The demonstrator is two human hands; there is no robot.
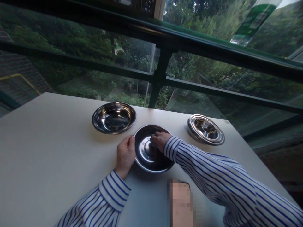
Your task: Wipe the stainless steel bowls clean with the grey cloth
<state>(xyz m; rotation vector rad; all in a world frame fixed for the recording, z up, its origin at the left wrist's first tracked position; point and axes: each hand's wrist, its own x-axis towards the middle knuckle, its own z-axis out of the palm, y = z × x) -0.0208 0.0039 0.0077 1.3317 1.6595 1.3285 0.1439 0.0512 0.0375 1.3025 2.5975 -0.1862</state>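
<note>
A shiny stainless steel bowl [151,161] stands on the white table in front of me, tilted slightly. My left hand [126,154] is closed on its left rim, thumb on top. Inside the bowl is my right hand [162,140], its fingers closed around a small grey-green wad [153,140] that looks like a cloth and rests by the inner wall. The fingers hide most of the wad, so its exact kind is unclear. Striped sleeves cover both wrists.
Another steel bowl [114,118] sits at the back left. Several nested steel bowls [206,130] stand at the right. A pixelated phone-shaped object [181,201] lies near me on the white table [59,151]. Behind runs a dark green railing [163,60] with a green-labelled bottle [257,20].
</note>
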